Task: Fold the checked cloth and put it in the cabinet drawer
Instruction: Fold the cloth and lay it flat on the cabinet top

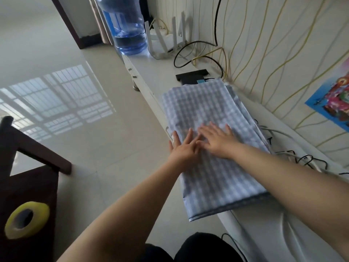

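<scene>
Head view. The checked cloth [211, 148] lies folded in several layers on the white cabinet top [283, 233], running from the centre of the frame toward the lower right. Its layered edges show along the right side, and its near edge sits just above the lower centre of the frame. The cloth's left edge overhangs the cabinet's front edge slightly.

The left hand [184, 146] rests flat on the cloth at the centre of the frame, palm down, fingers spread and extended, gripping nothing. Its outermost finger lies at the cloth's left edge. The right hand [217, 140] rests flat on the cloth just beside the left hand, to its right, palm down, fingers open and spread, gripping nothing. The two hands touch or nearly touch at the thumbs. Both forearms enter from the bottom of the frame.

A black box [191, 75] lies on the cabinet top just beyond the cloth's far edge. A white router [166, 42] with upright antennas stands at top centre, next to a blue water bottle [126, 27]. Cables [302, 159] lie on the cabinet top right of the cloth. A drawer handle [132, 72] shows on the cabinet front at upper centre. A yellow tape roll [26, 220] rests on dark furniture [28, 167] at lower left.
</scene>
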Demonstrator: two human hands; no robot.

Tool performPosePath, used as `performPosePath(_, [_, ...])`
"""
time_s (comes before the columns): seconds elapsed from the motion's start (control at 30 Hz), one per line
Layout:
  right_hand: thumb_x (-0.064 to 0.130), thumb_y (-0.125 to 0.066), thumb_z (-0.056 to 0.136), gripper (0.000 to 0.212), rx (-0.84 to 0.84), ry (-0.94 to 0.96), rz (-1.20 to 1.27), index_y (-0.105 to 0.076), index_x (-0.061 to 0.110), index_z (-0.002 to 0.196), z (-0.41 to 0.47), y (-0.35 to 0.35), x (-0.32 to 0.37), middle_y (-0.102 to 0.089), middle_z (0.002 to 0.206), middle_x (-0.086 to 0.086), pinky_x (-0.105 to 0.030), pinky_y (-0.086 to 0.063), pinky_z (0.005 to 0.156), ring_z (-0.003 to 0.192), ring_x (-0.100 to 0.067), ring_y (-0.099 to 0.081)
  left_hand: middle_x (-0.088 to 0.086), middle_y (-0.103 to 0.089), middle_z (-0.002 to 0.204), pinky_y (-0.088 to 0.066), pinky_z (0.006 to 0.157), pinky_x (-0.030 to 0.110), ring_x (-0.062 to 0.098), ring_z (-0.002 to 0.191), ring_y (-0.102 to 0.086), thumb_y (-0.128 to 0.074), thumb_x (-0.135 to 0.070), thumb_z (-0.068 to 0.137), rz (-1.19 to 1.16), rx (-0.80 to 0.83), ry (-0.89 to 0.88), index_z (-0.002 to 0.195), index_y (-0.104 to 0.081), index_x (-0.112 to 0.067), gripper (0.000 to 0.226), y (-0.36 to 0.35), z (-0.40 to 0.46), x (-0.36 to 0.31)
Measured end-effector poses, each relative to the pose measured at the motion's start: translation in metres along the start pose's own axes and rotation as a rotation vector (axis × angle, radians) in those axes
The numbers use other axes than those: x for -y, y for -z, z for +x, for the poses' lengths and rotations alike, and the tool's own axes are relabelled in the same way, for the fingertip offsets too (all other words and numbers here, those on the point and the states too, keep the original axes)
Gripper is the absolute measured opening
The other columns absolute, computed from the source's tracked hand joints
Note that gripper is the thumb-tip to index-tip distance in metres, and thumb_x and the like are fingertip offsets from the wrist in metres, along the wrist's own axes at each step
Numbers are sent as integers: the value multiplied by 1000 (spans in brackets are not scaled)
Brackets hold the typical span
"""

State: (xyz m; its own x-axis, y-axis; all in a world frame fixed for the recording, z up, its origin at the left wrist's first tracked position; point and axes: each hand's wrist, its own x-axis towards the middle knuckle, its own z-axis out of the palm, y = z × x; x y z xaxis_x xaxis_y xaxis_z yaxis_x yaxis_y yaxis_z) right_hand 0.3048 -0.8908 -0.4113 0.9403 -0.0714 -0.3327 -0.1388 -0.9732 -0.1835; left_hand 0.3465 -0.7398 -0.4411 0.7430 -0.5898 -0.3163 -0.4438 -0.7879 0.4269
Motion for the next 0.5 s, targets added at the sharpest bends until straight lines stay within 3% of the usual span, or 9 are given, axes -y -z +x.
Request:
performPosePath(0.07, [67, -11, 89, 71, 34, -88, -121, 6, 35, 149, -12, -16, -32, 12, 159, 14, -52, 9, 115, 147, -12, 11, -17, 4, 160, 0, 118, 55, 35, 146, 18, -22, -47, 99, 67, -32, -66, 146, -17, -48, 47, 0, -10, 11])
performPosePath(0.13, [64, -9, 91, 69, 18, -112, -169, 10, 32, 149, -23, -21, -50, 14, 159, 12, -47, 11, 117, 146, -11, 14, -14, 0, 161, -10, 119, 49, 28, 148, 10, -29, -39, 101, 80, -121, -113, 148, -22, -41, 47, -3, -24, 23])
performPosePath(0.27, [57, -8, 96, 63, 20, -159, -181, 11, 29, 149, -40, -19, -58, 17, 158, 9, -45, 12, 118, 145, -11, 16, -4, 6, 161, -8, 121, 46, 23, 149, 7, -44, -15, 94, 323, -194, -221, 152, -4, -34, 73, -23, -60, 49])
performPosePath(0.33, [57, -6, 95, 64, 22, -198, -205, 12, 28, 149, -50, -21, -61, 19, 158, 7, -44, 12, 117, 145, -12, 18, -1, 7, 161, -4, 120, 48, 24, 147, 11, -49, -20, 92, 429, -201, -308, 150, 6, -36, 82, -35, -71, 55])
performPosePath(0.43, [50, -7, 98, 59, 10, -208, -253, 14, 29, 148, -63, -21, -62, 24, 157, 5, -47, 13, 115, 144, -16, 22, 5, -12, 161, -10, 117, 47, 27, 147, -9, -56, -42, 87, 478, -237, -454, 151, -1, -35, 85, -47, -79, 50])
performPosePath(0.5, [32, -18, 102, 56, -55, -47, -290, 15, 34, 147, -69, -20, -58, 28, 153, 10, -48, 15, 114, 144, -18, 22, 4, -16, 160, -12, 117, 44, 26, 146, -14, -54, -46, 88, 488, -229, -486, 151, -4, -34, 82, -45, -78, 51])
